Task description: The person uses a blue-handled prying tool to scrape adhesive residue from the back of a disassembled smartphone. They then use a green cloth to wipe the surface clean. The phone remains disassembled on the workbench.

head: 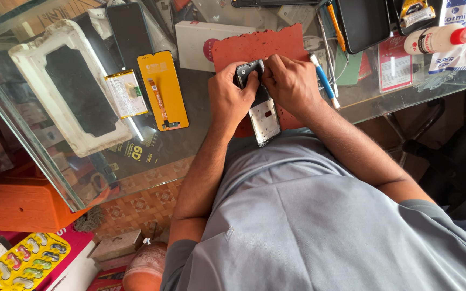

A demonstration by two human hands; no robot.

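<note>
head view: looking straight down, person in a grey shirt at a glass table point(6, 81).
left hand point(232, 97): fingers curled tight on the left edge of the phone frame, thumb pressed near its top corner.
right hand point(292, 82): closed narrow on the top right of the same frame, fingertips pinching at the camera end.
phone frame point(264, 116): opened phone body, dark at the far end, pale speckled inner plate at the near end; lies on the red mat, near end hanging past the mat edge toward the person.
red mat point(254, 46): rough, spongy-looking rectangle, dull red, flat on the glass; partly covered by both hands.
blue pen tool point(324, 81): thin, blue with white tips, just right of the right hand, on the mat edge.
orange screen part point(162, 89): flat orange rectangle with a ribbon strip, left of the left hand, apart from it.
battery point(126, 92): small flat pack, yellow-white label, just left of the orange part.
white tray point(68, 86): thick white foam-like frame with a dark centre, far left.
dark phone point(130, 29): black slab, far side, behind the orange part.
white box point(203, 43): flat carton, touching the mat's far left edge.
glue bottle point(435, 37): white with a red cap, lying on its side, far right.
blockage: hands hide the frame's top end, fingertip contact there cannot be told exactly.
</note>
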